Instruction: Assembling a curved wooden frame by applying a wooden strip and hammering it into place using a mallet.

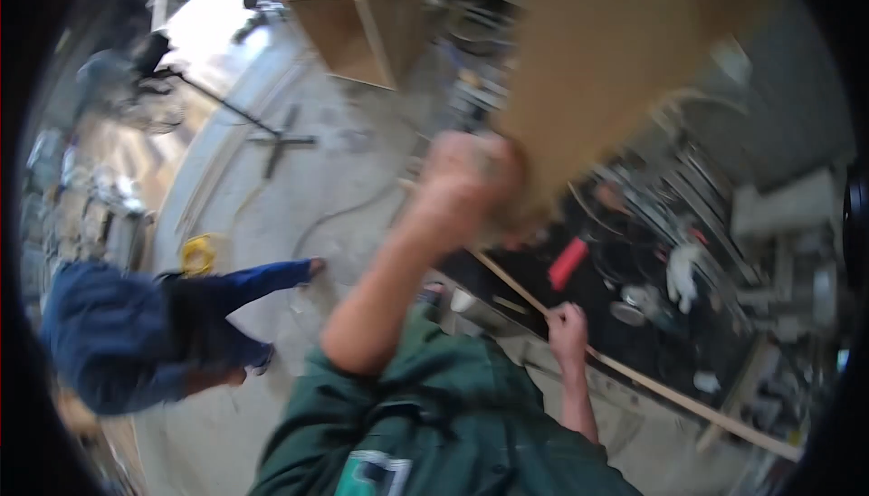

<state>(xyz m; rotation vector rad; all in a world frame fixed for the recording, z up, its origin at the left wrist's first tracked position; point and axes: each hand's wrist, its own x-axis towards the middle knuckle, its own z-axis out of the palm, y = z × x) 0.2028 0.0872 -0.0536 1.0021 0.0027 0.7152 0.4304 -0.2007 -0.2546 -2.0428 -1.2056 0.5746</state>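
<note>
My left hand is raised, blurred by motion, and closed at the lower end of a large brown board. The board stretches up and away from it, tilted, and covers much of the scene behind. My right hand is lower and nearer to my body, with its fingers curled closed on a long thin wooden strip. That strip runs along the near side of a black-topped workbench. Whether it is loose or fixed to the bench, I cannot tell.
On the bench lie a red block-like thing, a white glove and dark cables. A person in blue bends over at the left. Beyond are a black stand, a yellow coil and an open wooden box.
</note>
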